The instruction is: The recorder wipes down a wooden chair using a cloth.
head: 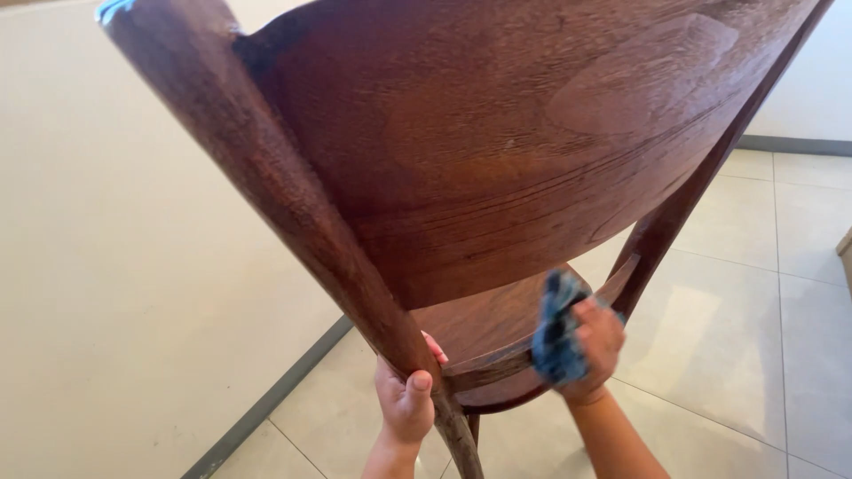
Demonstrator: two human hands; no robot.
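A dark brown wooden chair [497, 151] fills most of the view, tilted toward me with its broad curved backrest close to the camera. My left hand [406, 397] grips the chair's left rear post low down, thumb on the near side. My right hand [593, 348] is closed around a crumpled blue cloth [556, 330] and presses it against the back edge of the round seat [484, 324], just below the backrest. The chair's front legs are hidden behind the backrest and seat.
A cream wall [115, 248] with a dark grey baseboard [266, 404] runs along the left. Pale square floor tiles [745, 337] spread to the right. A second wall with a baseboard stands at the far right, and a wooden edge [845, 248] shows there.
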